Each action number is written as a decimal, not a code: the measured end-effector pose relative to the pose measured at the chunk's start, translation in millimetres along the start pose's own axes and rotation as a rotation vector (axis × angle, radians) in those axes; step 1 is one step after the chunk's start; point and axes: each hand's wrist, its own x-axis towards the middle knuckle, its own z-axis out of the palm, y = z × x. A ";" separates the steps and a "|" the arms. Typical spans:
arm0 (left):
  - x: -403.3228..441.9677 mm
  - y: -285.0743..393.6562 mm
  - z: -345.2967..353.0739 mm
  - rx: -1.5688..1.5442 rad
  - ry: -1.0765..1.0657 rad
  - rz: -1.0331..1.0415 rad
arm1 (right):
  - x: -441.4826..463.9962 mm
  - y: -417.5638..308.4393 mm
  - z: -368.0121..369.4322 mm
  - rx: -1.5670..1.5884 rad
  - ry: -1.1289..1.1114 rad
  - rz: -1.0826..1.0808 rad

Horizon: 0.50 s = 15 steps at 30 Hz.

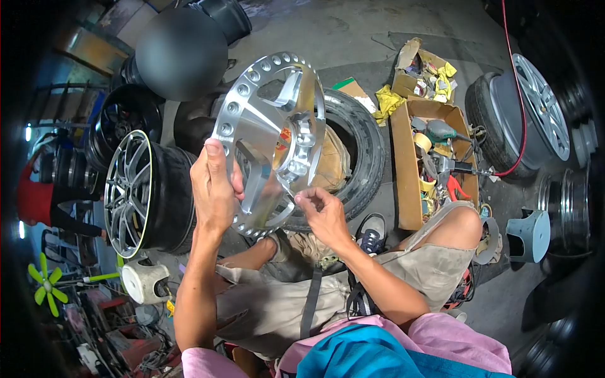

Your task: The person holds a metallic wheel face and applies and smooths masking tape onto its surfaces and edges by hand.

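Observation:
A shiny machined alloy wheel face (259, 116) is tilted up in front of me, with bolt holes round its rim, broad spokes and a raised hub. My left hand (216, 183) grips its left edge, thumb on the rim and fingers behind. At the lower right of the hub, my right hand (322, 214) is closed in a pinch close to a spoke edge. Whatever sits between its fingertips, if anything, is too small to make out. Below the wheel face lies a black tyre (370, 170) with cardboard (333, 160) inside it.
A cardboard box (408, 189) of tools and tape rolls stands to the right, a smaller box (403, 82) behind it. A red hose (524, 113) hangs at right near a tyred wheel (495, 126). Another wheel (129, 195) stands left; a blue stool (532, 236) is right.

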 end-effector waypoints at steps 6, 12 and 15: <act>1.2 -0.5 2.1 -0.001 -0.027 0.048 | 4.2 17.3 4.7 0.175 -0.001 0.121; 3.8 1.7 5.3 -0.006 -0.013 0.018 | -2.1 -10.5 0.5 0.649 -0.215 0.528; 6.0 8.1 8.4 -0.016 0.015 -0.029 | 1.7 -18.4 -11.9 0.948 -0.253 0.668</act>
